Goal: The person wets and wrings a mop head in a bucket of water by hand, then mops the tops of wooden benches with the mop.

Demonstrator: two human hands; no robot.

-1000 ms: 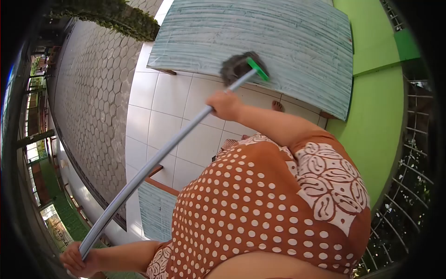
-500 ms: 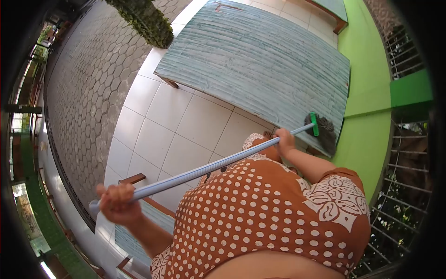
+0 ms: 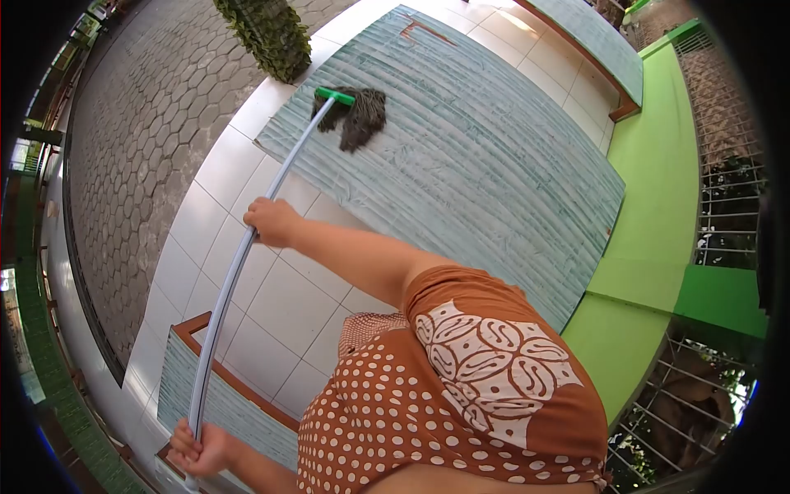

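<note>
A mop with a long pale blue handle [image 3: 220,317] runs up through the left half of the view. My right hand [image 3: 276,222] is closed around the middle of the handle, arm stretched out. Lower down, my left hand [image 3: 200,449] grips the handle close to its end. The green mop head [image 3: 335,96] and its dark grey strands [image 3: 364,119] lie on the far left part of a low table [image 3: 461,165] with a blue-green wood-grain top. The strands trail to the right of the head.
Another blue-green table [image 3: 588,45] stands at the upper right, and a third [image 3: 177,379] at lower left. White floor tiles [image 3: 288,305] lie between them. A leafy pillar [image 3: 267,37] rises beside hexagonal paving [image 3: 156,123]. A green ledge [image 3: 646,214] with metal bars borders the right.
The mop head has swept from the table's right near corner to its far left end. My right hand has swung left with the handle, and my left hand has moved lower.
</note>
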